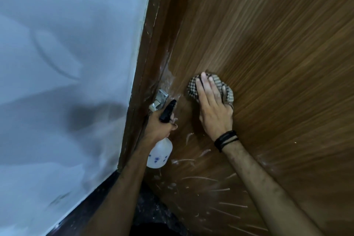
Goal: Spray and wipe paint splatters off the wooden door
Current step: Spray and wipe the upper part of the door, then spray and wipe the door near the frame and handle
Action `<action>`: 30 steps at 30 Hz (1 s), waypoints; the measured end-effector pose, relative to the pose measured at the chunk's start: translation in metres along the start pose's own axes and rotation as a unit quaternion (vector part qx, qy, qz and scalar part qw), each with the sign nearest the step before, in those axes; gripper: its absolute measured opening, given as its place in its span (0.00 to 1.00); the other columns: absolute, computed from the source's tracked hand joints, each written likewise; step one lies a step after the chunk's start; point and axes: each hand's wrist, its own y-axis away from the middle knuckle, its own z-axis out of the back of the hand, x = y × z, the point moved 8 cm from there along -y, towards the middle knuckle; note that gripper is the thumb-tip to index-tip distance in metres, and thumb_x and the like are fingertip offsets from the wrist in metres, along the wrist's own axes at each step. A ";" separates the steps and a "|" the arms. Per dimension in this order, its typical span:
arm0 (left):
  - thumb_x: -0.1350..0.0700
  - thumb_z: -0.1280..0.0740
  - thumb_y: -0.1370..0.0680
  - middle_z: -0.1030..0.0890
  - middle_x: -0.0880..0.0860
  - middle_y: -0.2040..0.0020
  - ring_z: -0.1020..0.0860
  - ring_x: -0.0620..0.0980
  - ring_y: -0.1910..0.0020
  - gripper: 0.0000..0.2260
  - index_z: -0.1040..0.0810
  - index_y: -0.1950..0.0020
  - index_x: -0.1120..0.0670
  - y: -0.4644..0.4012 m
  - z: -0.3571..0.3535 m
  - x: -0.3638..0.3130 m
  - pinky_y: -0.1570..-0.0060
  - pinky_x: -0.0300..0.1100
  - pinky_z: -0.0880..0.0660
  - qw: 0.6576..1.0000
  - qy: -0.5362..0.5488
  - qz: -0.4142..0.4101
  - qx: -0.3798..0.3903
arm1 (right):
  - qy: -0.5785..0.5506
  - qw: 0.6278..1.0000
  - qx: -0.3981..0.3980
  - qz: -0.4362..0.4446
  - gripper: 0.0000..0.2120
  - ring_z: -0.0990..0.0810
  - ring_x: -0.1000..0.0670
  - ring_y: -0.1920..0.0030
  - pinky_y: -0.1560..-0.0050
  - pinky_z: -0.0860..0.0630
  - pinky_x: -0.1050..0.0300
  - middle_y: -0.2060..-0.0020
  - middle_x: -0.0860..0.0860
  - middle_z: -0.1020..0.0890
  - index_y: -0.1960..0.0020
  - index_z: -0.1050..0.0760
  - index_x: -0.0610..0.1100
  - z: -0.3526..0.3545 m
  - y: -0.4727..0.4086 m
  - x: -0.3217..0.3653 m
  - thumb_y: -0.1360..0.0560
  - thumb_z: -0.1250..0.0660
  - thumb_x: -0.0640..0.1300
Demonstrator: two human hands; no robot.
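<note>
A brown wooden door (268,44) fills the right of the view. White paint splatters (193,178) streak its lower part, and a whitish smear (170,76) runs along its left edge. My right hand (212,107) presses a checked cloth (193,87) flat against the door with straight fingers. My left hand (159,126) grips a white spray bottle (160,154) by its neck. The bottle's black nozzle (168,110) points up towards the smear.
A metal hinge (160,99) sits on the door frame (151,63) just above my left hand. A pale wall (67,63) stands to the left, with a dark skirting (80,209) at its foot. Dark speckled floor (151,210) shows below.
</note>
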 end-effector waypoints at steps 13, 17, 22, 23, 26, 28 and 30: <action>0.71 0.30 0.27 0.21 0.52 0.62 0.25 0.49 0.65 0.12 0.21 0.52 0.55 -0.009 0.021 -0.011 0.70 0.39 0.28 1.000 0.008 0.002 0.028 | 0.025 0.991 0.086 0.104 0.34 0.53 0.51 0.20 0.49 0.21 0.59 0.19 0.46 0.53 0.19 0.52 0.40 -0.046 -0.009 0.043 0.24 0.50 0.29; 0.73 0.30 0.27 0.21 0.51 0.64 0.26 0.49 0.65 0.13 0.22 0.55 0.54 -0.012 0.030 -0.011 0.72 0.37 0.28 1.000 0.015 -0.003 0.016 | 0.016 0.998 0.049 0.048 0.34 0.53 0.50 0.20 0.44 0.22 0.59 0.19 0.46 0.53 0.19 0.54 0.40 -0.029 -0.051 0.044 0.21 0.45 0.32; 0.70 0.28 0.28 0.19 0.51 0.63 0.23 0.47 0.67 0.11 0.20 0.54 0.54 -0.012 0.043 -0.009 0.70 0.39 0.27 1.000 0.018 0.004 -0.014 | 0.070 0.983 0.106 0.134 0.32 0.40 0.50 0.24 0.46 0.27 0.64 0.20 0.47 0.45 0.20 0.45 0.43 -0.055 -0.030 0.068 0.24 0.54 0.31; 0.70 0.27 0.28 0.18 0.52 0.63 0.23 0.48 0.67 0.11 0.19 0.54 0.54 -0.012 0.045 -0.009 0.70 0.40 0.27 1.000 0.019 0.006 -0.018 | 0.056 0.983 0.111 0.136 0.33 0.37 0.52 0.27 0.48 0.28 0.65 0.21 0.48 0.43 0.21 0.42 0.43 -0.060 -0.021 0.069 0.25 0.53 0.32; 0.70 0.27 0.28 0.19 0.51 0.65 0.24 0.50 0.67 0.12 0.20 0.56 0.53 -0.011 0.053 -0.014 0.70 0.40 0.28 0.999 0.032 -0.003 -0.006 | 0.035 0.982 0.115 0.144 0.34 0.33 0.52 0.27 0.47 0.24 0.59 0.19 0.47 0.49 0.20 0.46 0.41 -0.069 -0.016 0.067 0.25 0.55 0.30; 0.72 0.29 0.28 0.20 0.50 0.66 0.26 0.51 0.66 0.13 0.20 0.58 0.53 -0.010 0.055 -0.019 0.71 0.39 0.30 0.999 0.046 -0.012 0.009 | 0.020 0.991 0.081 0.107 0.33 0.39 0.48 0.23 0.52 0.20 0.54 0.19 0.45 0.51 0.19 0.50 0.40 -0.058 -0.038 0.060 0.24 0.52 0.29; 0.73 0.30 0.28 0.21 0.50 0.66 0.27 0.52 0.65 0.14 0.21 0.58 0.54 -0.008 0.057 -0.022 0.72 0.39 0.31 0.998 0.053 -0.015 0.018 | 0.036 0.998 0.024 0.037 0.31 0.41 0.46 0.24 0.45 0.23 0.51 0.22 0.44 0.42 0.20 0.44 0.40 -0.036 -0.067 0.053 0.23 0.44 0.34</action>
